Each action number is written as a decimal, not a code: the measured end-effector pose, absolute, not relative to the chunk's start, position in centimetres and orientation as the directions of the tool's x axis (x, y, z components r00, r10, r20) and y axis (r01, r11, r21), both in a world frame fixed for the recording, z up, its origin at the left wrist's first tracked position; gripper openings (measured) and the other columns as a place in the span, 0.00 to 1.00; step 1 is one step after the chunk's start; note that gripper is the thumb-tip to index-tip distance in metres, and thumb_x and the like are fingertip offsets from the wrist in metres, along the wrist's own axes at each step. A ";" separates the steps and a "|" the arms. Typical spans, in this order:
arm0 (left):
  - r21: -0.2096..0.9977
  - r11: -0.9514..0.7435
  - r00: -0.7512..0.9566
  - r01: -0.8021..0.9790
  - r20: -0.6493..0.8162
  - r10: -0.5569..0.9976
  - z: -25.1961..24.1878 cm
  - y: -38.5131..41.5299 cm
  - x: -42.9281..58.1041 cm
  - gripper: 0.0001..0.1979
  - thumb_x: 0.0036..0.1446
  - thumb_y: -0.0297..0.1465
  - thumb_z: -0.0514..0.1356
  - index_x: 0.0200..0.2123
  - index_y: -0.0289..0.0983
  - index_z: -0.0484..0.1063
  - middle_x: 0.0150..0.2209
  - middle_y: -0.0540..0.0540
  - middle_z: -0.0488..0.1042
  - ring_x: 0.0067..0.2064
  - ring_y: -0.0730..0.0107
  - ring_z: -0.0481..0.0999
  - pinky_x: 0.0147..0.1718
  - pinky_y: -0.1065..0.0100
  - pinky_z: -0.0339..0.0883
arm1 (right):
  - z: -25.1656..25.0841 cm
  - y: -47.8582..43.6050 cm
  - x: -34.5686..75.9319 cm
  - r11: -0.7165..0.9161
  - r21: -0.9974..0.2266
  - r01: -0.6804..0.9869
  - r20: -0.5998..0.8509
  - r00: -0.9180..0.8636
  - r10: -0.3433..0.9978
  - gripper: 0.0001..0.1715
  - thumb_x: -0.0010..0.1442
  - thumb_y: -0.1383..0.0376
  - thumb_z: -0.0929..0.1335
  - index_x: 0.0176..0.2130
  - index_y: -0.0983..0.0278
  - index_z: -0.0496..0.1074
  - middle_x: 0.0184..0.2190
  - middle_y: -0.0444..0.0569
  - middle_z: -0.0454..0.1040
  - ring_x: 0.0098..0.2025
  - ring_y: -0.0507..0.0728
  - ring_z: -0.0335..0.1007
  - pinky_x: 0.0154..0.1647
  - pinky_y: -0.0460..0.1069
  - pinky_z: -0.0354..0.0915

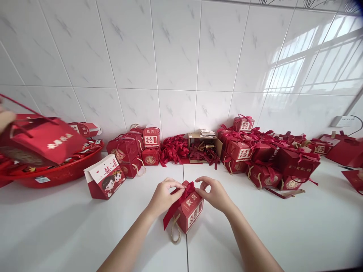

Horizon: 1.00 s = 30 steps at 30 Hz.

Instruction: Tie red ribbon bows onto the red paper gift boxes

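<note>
A small red gift box (188, 213) with gold lettering on its slanted top stands in front of me on the white table. Across its top runs a dark red ribbon (171, 214), tied in a bow, with one tail hanging down the left side. My left hand (163, 195) pinches the bow from the left. From the right, my right hand (214, 193) pinches the other side of the bow. A beige rope handle (176, 235) loops down at the box's near left. The fingertips partly cover the knot.
At left, another person's hand (5, 115) holds a red bag (61, 141) over a red basin (51, 179) of packets. A cartoon-printed box (106, 177) stands nearby. Along the wall are stacked boxes (127, 151), a ribbon pile (176, 149), a carton (219, 145) and ribboned boxes (241, 151).
</note>
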<state>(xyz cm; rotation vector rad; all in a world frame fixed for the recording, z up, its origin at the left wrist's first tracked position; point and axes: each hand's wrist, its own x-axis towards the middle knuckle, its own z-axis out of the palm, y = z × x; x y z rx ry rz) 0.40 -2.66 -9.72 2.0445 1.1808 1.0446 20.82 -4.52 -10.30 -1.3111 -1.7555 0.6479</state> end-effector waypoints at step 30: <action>0.761 -0.482 0.358 0.434 0.345 0.868 -9.7 -3.0 -0.1 0.10 0.54 0.29 0.55 0.39 0.41 0.73 0.35 0.48 0.72 0.41 0.66 0.72 0.44 0.65 0.66 | -10.6 -3.6 20.6 0.706 -0.579 0.409 0.481 -0.528 0.700 0.28 0.58 0.79 0.59 0.47 0.55 0.74 0.35 0.48 0.65 0.35 0.51 0.66 0.37 0.48 0.66</action>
